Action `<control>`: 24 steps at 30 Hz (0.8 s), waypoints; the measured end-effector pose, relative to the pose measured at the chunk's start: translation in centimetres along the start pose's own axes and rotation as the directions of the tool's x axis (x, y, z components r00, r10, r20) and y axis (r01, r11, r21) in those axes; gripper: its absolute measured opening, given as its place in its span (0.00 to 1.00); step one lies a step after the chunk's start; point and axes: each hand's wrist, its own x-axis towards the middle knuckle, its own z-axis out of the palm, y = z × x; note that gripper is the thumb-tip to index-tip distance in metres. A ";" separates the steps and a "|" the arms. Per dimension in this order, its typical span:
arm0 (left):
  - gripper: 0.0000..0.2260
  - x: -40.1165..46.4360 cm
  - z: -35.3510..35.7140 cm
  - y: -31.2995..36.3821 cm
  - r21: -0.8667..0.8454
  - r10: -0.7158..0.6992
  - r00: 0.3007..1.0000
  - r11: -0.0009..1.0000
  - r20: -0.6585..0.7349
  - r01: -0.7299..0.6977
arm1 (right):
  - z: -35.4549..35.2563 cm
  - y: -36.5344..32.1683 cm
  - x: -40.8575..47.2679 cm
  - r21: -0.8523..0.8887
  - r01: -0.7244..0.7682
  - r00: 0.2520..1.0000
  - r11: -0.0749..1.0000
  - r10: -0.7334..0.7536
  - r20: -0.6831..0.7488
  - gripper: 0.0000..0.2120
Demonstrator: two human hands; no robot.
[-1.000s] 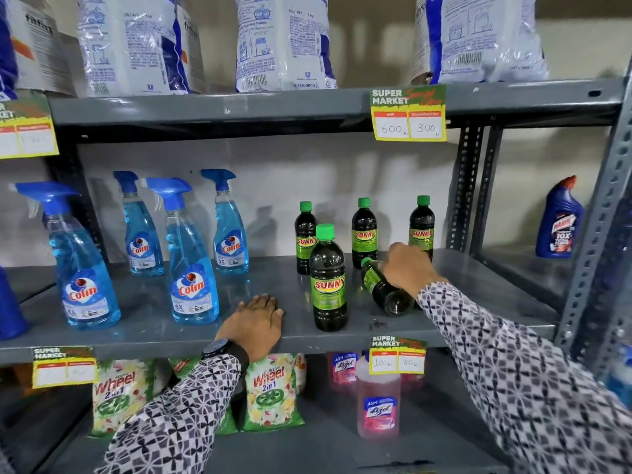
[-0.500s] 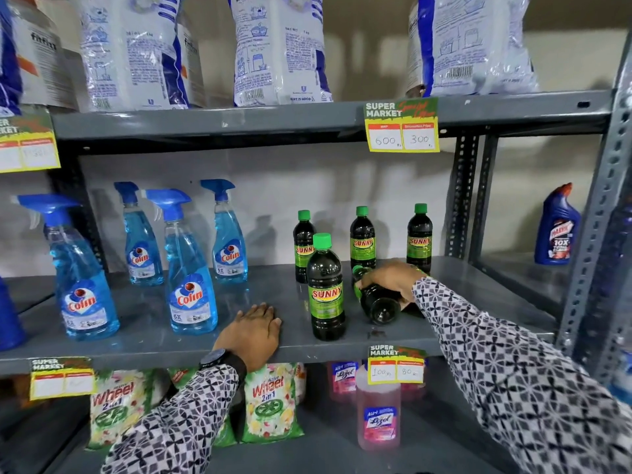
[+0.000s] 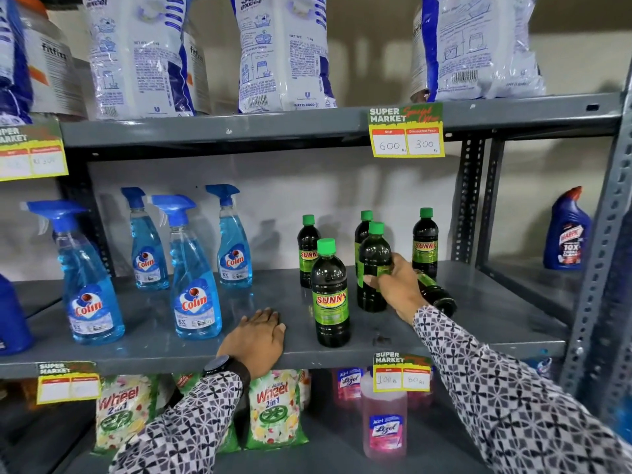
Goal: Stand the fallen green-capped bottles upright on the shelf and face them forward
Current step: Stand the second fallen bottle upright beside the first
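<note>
Dark bottles with green caps and "SUNNY" labels stand on the grey middle shelf (image 3: 485, 309). One front bottle (image 3: 330, 295) stands upright with its label forward. Three more stand at the back (image 3: 307, 251), (image 3: 362, 230), (image 3: 425, 244). My right hand (image 3: 398, 285) grips another bottle (image 3: 372, 258) around its middle; it is upright on the shelf and its label front is not visible. Behind that hand a fallen bottle (image 3: 437, 295) lies on its side, base toward me. My left hand (image 3: 256, 336) rests flat on the shelf's front edge, holding nothing.
Several blue Colin spray bottles (image 3: 195, 295) stand on the left of the same shelf. White detergent bags (image 3: 284, 53) fill the shelf above. Wheel packets (image 3: 273, 408) and pink Lizol bottles (image 3: 384, 422) sit below. A blue Harpic bottle (image 3: 566, 234) stands beyond the right upright.
My right hand has raised the bottle it held lying on the shelf to upright. A second fallen bottle now shows behind the hand. My left hand has stayed put.
</note>
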 end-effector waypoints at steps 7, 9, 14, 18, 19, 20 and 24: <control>0.25 0.0 0.0 0.1 -0.005 -0.004 1.000 1.000 -0.006 0.004 | 0.4 1.0 -1.1 -0.014 0.091 0.996 0.996 -0.090 0.007 0.29; 0.25 0.1 0.0 0.1 -0.006 -0.006 1.000 1.000 -0.003 0.006 | 0.3 1.9 -1.4 0.009 0.108 0.993 0.994 -0.108 0.038 0.30; 0.25 0.1 0.0 0.1 0.002 -0.005 1.000 1.000 -0.005 0.005 | 0.1 3.1 -0.9 0.038 0.107 0.991 0.994 -0.110 0.073 0.40; 0.24 0.1 0.0 0.2 0.006 -0.004 1.000 1.000 -0.006 0.004 | 0.1 2.5 -1.6 -0.016 0.090 0.993 0.996 -0.089 0.073 0.39; 0.24 0.1 0.0 0.2 0.004 -0.004 1.000 1.000 -0.004 0.004 | 0.2 2.5 -1.5 -0.043 0.108 0.992 0.993 -0.105 0.063 0.40; 0.24 0.1 0.1 0.2 0.004 -0.004 1.000 1.000 -0.004 0.004 | 0.4 3.0 -0.9 -0.079 0.127 0.991 0.989 -0.124 0.043 0.42; 0.25 0.1 0.1 0.0 0.001 -0.008 1.000 1.000 -0.001 0.008 | 1.0 6.8 2.4 -0.165 0.171 0.985 0.971 -0.170 0.017 0.49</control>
